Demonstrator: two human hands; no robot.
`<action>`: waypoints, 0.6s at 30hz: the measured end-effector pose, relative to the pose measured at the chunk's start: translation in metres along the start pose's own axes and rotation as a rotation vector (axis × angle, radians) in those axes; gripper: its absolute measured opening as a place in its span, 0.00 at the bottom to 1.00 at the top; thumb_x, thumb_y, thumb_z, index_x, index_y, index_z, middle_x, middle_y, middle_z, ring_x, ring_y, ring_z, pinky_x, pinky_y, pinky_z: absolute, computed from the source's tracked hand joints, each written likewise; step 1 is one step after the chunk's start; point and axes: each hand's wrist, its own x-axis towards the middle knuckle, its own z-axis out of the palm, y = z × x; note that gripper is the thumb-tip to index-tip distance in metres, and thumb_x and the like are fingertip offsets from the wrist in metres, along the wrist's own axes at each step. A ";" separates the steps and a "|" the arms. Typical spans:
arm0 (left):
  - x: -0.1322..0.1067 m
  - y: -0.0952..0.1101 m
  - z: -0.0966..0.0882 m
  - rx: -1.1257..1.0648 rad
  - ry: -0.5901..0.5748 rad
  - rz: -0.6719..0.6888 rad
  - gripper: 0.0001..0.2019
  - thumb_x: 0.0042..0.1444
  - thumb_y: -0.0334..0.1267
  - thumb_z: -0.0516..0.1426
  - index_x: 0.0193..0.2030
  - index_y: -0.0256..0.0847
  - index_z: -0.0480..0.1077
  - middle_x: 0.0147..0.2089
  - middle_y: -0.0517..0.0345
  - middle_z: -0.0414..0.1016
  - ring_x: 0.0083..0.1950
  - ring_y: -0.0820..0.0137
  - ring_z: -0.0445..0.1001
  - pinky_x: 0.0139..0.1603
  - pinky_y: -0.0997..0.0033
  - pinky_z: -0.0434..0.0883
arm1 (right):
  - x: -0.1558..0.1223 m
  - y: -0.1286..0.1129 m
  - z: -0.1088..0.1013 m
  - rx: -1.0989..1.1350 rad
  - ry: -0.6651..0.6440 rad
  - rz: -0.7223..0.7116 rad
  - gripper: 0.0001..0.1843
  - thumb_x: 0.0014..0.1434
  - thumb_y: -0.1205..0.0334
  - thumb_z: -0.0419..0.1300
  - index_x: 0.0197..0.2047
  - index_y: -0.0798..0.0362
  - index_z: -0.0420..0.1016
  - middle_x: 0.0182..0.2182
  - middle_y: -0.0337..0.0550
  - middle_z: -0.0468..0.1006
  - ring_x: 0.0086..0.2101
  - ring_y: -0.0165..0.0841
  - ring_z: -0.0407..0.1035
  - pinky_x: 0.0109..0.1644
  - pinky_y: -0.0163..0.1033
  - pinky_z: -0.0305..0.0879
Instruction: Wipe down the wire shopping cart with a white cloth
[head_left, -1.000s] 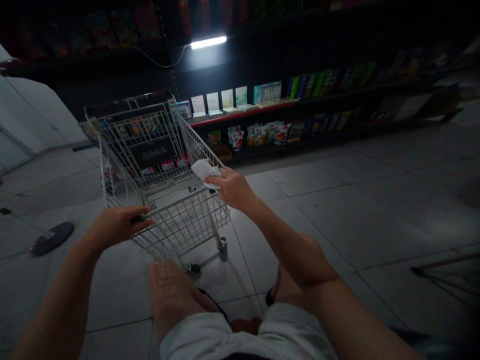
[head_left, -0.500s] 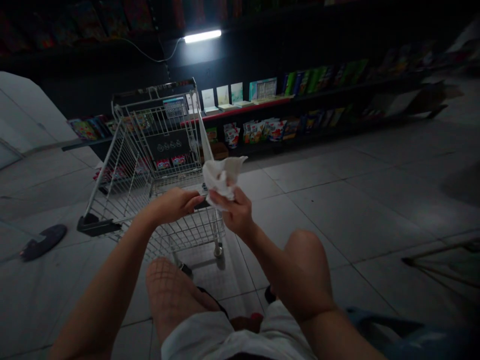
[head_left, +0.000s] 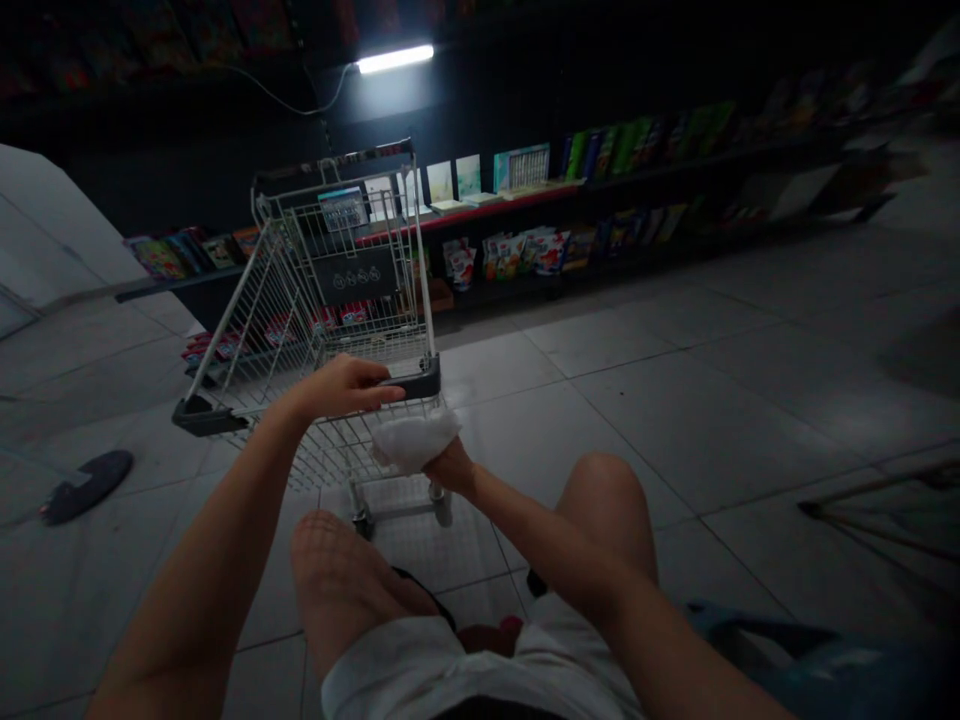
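Observation:
A wire shopping cart (head_left: 360,345) stands before me, its basket end with dark plastic corner pieces facing my knees. My left hand (head_left: 345,385) is closed over the cart's near top rim, close to the right corner piece. Lower down, my right hand (head_left: 451,466) holds a crumpled white cloth (head_left: 415,440) against the wire front panel below that rim. The cloth covers part of the wires, and most of my right fingers are hidden behind it.
Behind the cart runs a dark shelf with books (head_left: 525,170) and bagged goods (head_left: 525,252). A tube lamp (head_left: 395,59) glows above it. A round dark base (head_left: 88,487) stands on the tiled floor at left. A blue object (head_left: 795,655) is at lower right.
My right hand has moved down with the cloth, from above the rim's corner to the front wires. The cart has shifted slightly to the right in view. My left hand stays on the rim.

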 end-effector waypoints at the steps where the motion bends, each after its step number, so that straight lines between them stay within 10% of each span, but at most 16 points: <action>1: 0.002 0.000 0.000 0.022 0.007 0.006 0.23 0.57 0.59 0.56 0.25 0.40 0.66 0.20 0.64 0.63 0.23 0.77 0.61 0.23 0.77 0.57 | -0.002 0.000 0.000 -0.009 0.016 -0.029 0.13 0.66 0.59 0.58 0.50 0.47 0.82 0.48 0.44 0.84 0.53 0.39 0.75 0.66 0.50 0.67; 10: 0.010 -0.001 -0.005 -0.004 -0.035 -0.048 0.22 0.55 0.59 0.58 0.28 0.39 0.72 0.23 0.61 0.71 0.24 0.76 0.65 0.24 0.76 0.60 | -0.046 0.004 0.008 0.038 -0.284 -0.045 0.22 0.61 0.65 0.61 0.59 0.52 0.77 0.58 0.52 0.77 0.61 0.50 0.69 0.70 0.64 0.61; 18: 0.011 -0.004 -0.007 -0.144 -0.023 -0.175 0.26 0.57 0.63 0.54 0.29 0.39 0.73 0.28 0.53 0.79 0.31 0.67 0.78 0.32 0.69 0.74 | -0.054 0.025 0.008 0.250 -0.428 -0.037 0.14 0.57 0.64 0.64 0.47 0.53 0.83 0.50 0.47 0.82 0.61 0.45 0.69 0.70 0.57 0.61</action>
